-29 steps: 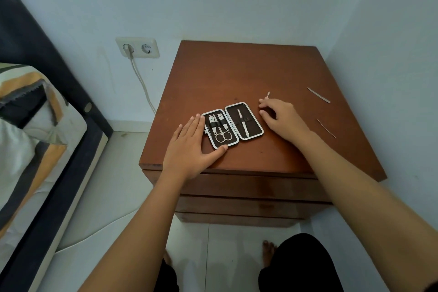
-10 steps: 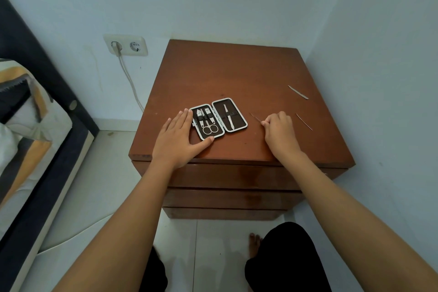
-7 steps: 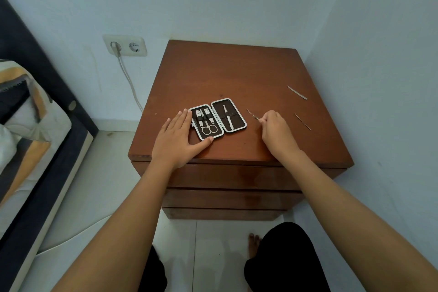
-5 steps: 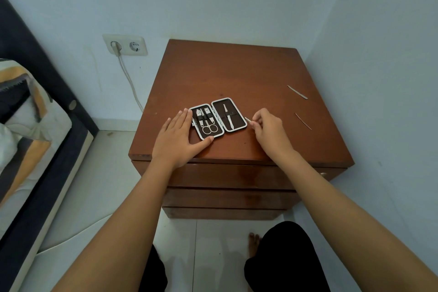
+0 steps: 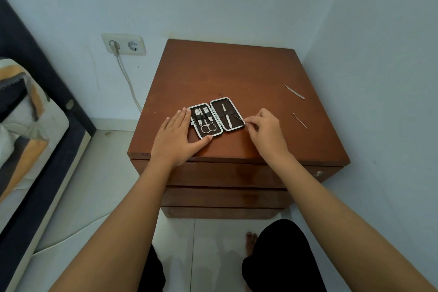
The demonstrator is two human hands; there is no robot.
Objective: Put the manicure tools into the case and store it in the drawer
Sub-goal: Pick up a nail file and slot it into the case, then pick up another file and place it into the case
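An open manicure case (image 5: 216,116) with a white rim lies on the brown nightstand (image 5: 237,73). Its left half holds scissors and two clippers; its right half holds one slim tool. My left hand (image 5: 178,138) lies flat against the case's left side, thumb along its front edge. My right hand (image 5: 266,131) pinches a thin metal tool (image 5: 239,118) whose tip lies over the right half of the case. Two loose tools remain on the right of the top: a flat file (image 5: 295,92) and a thin pick (image 5: 300,121).
The nightstand's closed drawers (image 5: 225,175) face me, with a small knob (image 5: 319,173) at the right. A wall stands close on the right. A bed (image 5: 28,125) is at the left, and a wall socket (image 5: 123,44) with a plugged cable behind it.
My right hand picked up the thin tool from the nightstand top and carried it left to the right half of the case. My left hand has stayed against the case.
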